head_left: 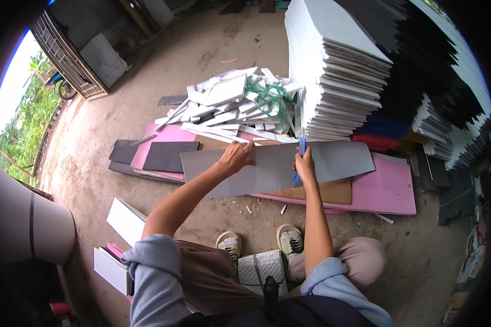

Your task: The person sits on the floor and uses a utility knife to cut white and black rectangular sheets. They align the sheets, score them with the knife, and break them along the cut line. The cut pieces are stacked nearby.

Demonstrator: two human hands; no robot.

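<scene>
A long grey foam board [333, 161] lies in front of me across a brown cardboard piece and pink boards. A thin line runs across it near its middle. My right hand [305, 162] is closed round a blue utility knife [302, 146], held upright beside that line. To the left, my left hand [236, 158] rests on the grey board with its thumb and fingers apart. It holds nothing. The knife's lower tip is hard to make out against the board.
Pink boards [390, 185] and dark sheets [172, 155] lie beneath and beside the work. Behind is a heap of white offcuts [223, 90] with green twine [270, 98]. A tall stack of white sheets [346, 82] stands at the right. White pieces [126, 220] are at the left.
</scene>
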